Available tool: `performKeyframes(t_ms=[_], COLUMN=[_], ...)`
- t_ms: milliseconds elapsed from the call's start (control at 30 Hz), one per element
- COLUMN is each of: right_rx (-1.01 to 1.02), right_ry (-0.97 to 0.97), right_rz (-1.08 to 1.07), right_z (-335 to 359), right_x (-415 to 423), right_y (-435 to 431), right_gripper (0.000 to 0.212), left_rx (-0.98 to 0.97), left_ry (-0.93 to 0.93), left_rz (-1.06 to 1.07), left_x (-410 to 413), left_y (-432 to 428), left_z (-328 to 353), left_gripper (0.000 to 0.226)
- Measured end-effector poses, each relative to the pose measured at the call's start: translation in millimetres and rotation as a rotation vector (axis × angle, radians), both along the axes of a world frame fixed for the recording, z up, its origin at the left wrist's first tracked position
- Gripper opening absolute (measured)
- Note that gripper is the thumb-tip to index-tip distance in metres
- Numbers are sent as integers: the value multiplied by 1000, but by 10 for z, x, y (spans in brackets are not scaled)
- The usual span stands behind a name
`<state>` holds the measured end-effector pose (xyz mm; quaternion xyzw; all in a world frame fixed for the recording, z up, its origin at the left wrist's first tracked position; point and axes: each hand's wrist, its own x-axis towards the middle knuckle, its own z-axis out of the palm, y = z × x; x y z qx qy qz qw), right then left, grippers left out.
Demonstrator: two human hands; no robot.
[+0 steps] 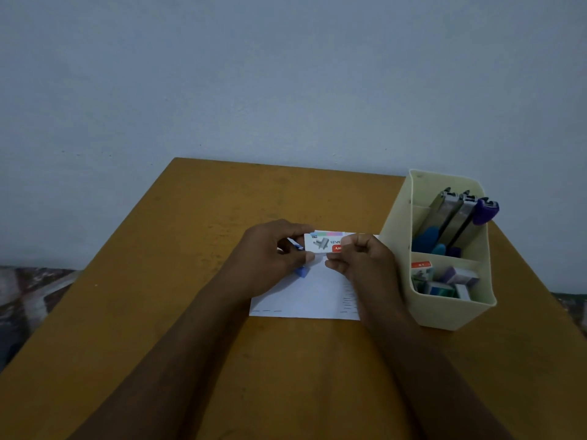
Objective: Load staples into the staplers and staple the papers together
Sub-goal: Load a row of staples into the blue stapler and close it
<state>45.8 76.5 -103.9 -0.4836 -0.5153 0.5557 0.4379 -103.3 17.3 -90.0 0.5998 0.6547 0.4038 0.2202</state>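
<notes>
Holds a small white cardboard box of staples [324,243], red-labelled and with a pastel strip along its far edge, between both hands, over the far part of a stack of white papers [305,300] lying flat on the ochre-brown wooden worktop [206,211]. Pinches the box's left end with the thumb and forefinger of the left hand [270,252], fingers curled, while gripping in that same hand a blue stapler [301,272], mostly hidden, only blue bits peeking out near the fingertips. Pinches the box's right end with the curled fingers and thumb of the right hand [362,262]; cannot tell the box open or closed. Has, just right of the papers and near the worktop's right edge, a tall cream plastic desk organiser [444,315] with two compartments in view: in the rear one, several upright staplers [457,217], leaning, blue and purple with metal rails showing; in the front one, spare small staple boxes [444,281] jumbled together. Faces a plain pale grey-blue wall [286,74] behind the worktop, with patterned fabric [28,296] at the far left, beyond the worktop's edge.
</notes>
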Motion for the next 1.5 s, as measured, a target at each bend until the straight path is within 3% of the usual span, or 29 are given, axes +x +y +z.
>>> performKeyframes(t_ms=[200, 567, 900, 1067, 1500], right_rx=[-2, -7, 53, 62, 61], right_ry=[90, 194, 110, 114, 123], right_rz=[45, 68, 29, 27, -4], right_z=[20, 20, -14, -16, -11], right_x=[23, 24, 24, 23, 16], right_y=[-51, -101, -101, -113, -149], right_gripper=[20, 15, 16, 14, 12], left_rx=[59, 45, 112, 124, 272], left_ry=[-115, -317, -149, -136, 106], left_rz=[3, -76, 38, 52, 65], left_x=[-18, -45, 70, 72, 49], left_y=[-67, -132, -151, -158, -139], left_z=[19, 6, 9, 15, -29], left_gripper=[40, 39, 32, 31, 30])
